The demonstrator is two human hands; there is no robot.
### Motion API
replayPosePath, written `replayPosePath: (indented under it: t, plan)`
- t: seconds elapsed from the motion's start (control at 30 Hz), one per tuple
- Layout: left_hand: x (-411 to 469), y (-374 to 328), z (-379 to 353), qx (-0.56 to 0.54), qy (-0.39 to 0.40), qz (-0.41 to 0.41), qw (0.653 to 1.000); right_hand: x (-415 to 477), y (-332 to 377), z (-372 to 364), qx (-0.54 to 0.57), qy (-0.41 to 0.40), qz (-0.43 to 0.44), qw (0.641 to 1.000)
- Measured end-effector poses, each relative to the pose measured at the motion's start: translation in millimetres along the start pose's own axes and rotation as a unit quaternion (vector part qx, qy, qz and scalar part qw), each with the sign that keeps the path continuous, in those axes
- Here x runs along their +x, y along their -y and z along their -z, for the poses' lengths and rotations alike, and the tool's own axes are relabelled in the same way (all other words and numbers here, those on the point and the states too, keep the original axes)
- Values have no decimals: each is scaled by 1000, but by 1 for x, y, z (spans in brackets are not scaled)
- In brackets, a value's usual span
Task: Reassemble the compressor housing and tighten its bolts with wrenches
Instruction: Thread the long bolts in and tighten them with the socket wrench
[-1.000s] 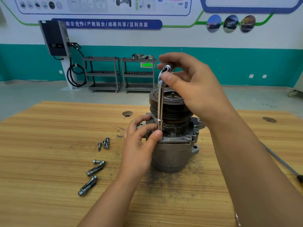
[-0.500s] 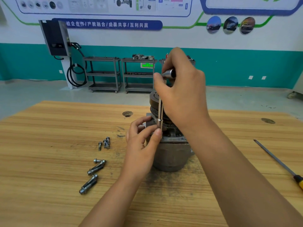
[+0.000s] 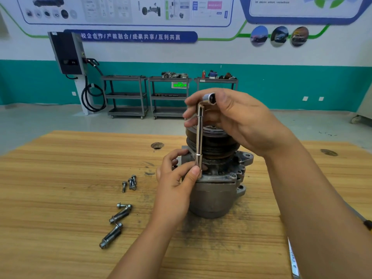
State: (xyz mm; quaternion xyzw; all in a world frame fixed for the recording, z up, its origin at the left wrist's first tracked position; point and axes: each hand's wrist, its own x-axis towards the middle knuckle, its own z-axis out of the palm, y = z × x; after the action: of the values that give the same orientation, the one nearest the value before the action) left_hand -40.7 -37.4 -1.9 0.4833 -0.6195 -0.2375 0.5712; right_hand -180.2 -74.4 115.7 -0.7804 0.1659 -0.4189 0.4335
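The wooden counter (image 3: 60,198) shows broad bare wood across its left half, out to its far edge at 12 o'clock. Three short bolts (image 3: 130,183) lie clustered at 9 o'clock from the compressor (image 3: 217,194). At 8 o'clock from it the longer bolts (image 3: 120,214) lie strung toward the near edge, well apart from it. A round hole (image 3: 157,145) sits at 11 o'clock, near the far edge. The left hand (image 3: 175,182) pinches the lower end of the upright L-shaped wrench (image 3: 199,135) between thumb and fingertips, at the housing's flange. The compressor stands upright at the counter's middle, pulley on top. Above the pulley, at 12 o'clock, the right hand (image 3: 239,119) curls round the wrench's upper bend, with the socket head poking out. A second hole (image 3: 328,152) lies at 2 o'clock, with open wood around it.
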Motion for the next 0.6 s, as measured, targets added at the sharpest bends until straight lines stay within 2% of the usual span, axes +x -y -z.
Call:
replayPosePath:
  t: [0.2,0.43,0.53,0.6]
  plan:
    - [-1,2,0,17,-1,-15,1000,5,-1,-4,8,-19,7,1000]
    - [0,7,-1,16,-4,-18,1000,18,-2,-29,-91,-127,8,988]
    - [0,8,0,21,2,-18,1000,25,-6,-42,-188,-219,18,957]
    - [1,9,0,23,7,-20,1000,25,-6,-45,-192,-251,14,949]
